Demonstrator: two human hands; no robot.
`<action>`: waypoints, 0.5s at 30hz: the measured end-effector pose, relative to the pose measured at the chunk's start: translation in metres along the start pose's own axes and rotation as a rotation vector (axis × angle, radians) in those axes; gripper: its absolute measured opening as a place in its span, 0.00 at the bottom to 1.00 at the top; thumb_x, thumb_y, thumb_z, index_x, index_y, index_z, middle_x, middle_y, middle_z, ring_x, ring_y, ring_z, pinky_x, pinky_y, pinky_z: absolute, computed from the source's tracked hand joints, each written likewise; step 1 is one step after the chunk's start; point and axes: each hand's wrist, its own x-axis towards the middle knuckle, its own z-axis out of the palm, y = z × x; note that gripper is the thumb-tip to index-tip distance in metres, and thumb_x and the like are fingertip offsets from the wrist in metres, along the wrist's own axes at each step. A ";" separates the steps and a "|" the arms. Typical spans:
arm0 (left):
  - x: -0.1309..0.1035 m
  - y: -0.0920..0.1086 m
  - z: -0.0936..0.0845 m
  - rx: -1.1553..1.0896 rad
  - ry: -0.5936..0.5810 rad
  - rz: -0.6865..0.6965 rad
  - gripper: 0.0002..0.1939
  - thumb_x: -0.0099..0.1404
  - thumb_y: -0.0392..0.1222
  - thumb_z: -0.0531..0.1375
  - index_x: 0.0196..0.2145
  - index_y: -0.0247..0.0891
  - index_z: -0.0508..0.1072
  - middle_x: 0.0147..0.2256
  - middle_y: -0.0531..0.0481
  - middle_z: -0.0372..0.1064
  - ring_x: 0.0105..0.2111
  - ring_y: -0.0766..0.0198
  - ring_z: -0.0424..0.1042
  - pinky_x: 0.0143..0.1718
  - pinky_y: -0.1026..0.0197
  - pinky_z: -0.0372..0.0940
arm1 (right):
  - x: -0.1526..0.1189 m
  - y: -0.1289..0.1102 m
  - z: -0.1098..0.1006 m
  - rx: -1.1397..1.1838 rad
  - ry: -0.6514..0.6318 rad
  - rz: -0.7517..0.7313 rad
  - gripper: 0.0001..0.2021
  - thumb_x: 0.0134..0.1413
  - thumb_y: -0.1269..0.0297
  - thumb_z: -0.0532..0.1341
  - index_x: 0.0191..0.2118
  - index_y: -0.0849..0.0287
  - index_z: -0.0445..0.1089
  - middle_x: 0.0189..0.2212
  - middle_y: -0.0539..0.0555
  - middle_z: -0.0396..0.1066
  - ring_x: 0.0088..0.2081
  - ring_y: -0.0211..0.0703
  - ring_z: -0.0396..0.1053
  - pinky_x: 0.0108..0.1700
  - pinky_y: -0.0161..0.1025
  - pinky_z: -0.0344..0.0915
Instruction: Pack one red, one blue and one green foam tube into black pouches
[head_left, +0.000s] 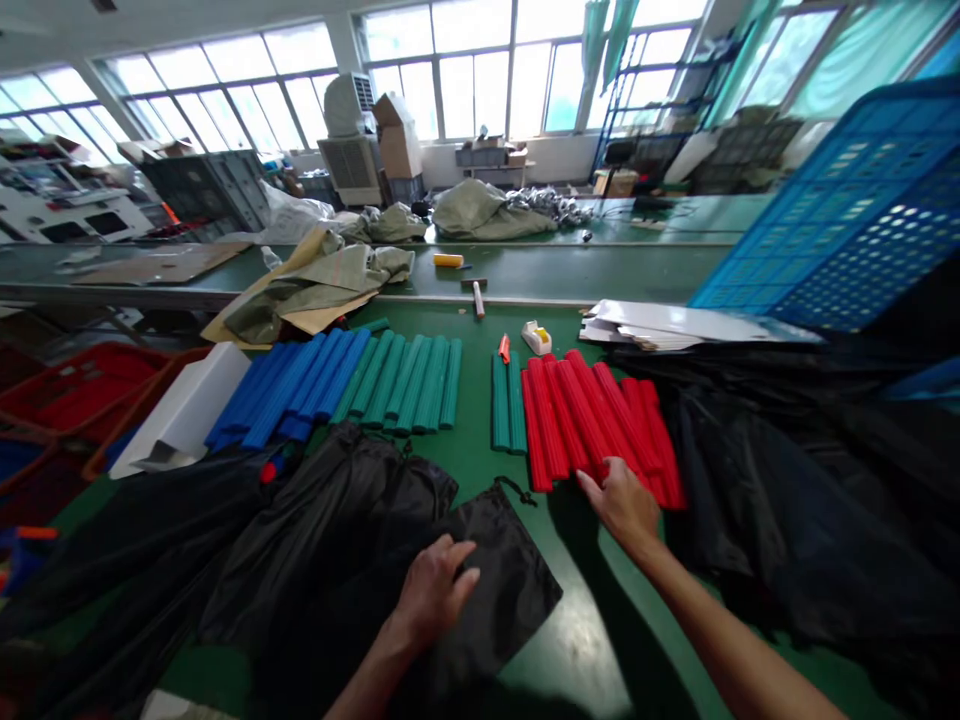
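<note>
My right hand (624,500) is at the near ends of several red ribbed rods (577,410), thumb and forefinger apart, gripping none that I can see. Whether its fingertips touch the rods, I cannot tell. Over a black drawstring bag (517,570) my left hand (436,583) hovers or rests, fingers loosely bent and thumb apart, with nothing visible in it. The bag lies flat, its cord toward the rods. Two green rods (508,405) lie beside the red ones. Further left are a row of green rods (416,385) and a stack of blue rods (300,385).
More black bags (330,530) cover the left front; black fabric (780,500) lies at right. A tape dispenser (536,338) and an orange-red cutter (504,348) lie behind the rods. A blue crate (840,200) stands at right, a white box (187,405) at left.
</note>
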 end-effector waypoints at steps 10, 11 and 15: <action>0.179 0.043 -0.002 -0.182 0.303 -0.195 0.19 0.62 0.41 0.56 0.48 0.29 0.70 0.46 0.34 0.69 0.47 0.55 0.69 0.48 0.58 0.59 | 0.018 0.007 -0.006 -0.616 0.175 -0.231 0.21 0.57 0.49 0.56 0.39 0.66 0.63 0.35 0.61 0.63 0.36 0.59 0.71 0.29 0.43 0.62; 0.192 0.048 0.003 -0.210 0.313 -0.229 0.20 0.61 0.41 0.57 0.49 0.26 0.69 0.47 0.30 0.68 0.48 0.52 0.68 0.48 0.56 0.59 | 0.024 0.009 -0.005 -0.597 0.119 -0.221 0.18 0.58 0.51 0.57 0.39 0.66 0.63 0.35 0.61 0.64 0.34 0.57 0.71 0.27 0.42 0.62; 0.228 0.053 0.015 -0.368 0.273 -0.311 0.19 0.54 0.40 0.63 0.40 0.21 0.72 0.40 0.27 0.70 0.44 0.47 0.70 0.43 0.54 0.61 | 0.044 0.009 -0.010 -0.419 -0.045 -0.086 0.13 0.56 0.59 0.58 0.39 0.67 0.65 0.35 0.63 0.67 0.34 0.57 0.72 0.30 0.44 0.63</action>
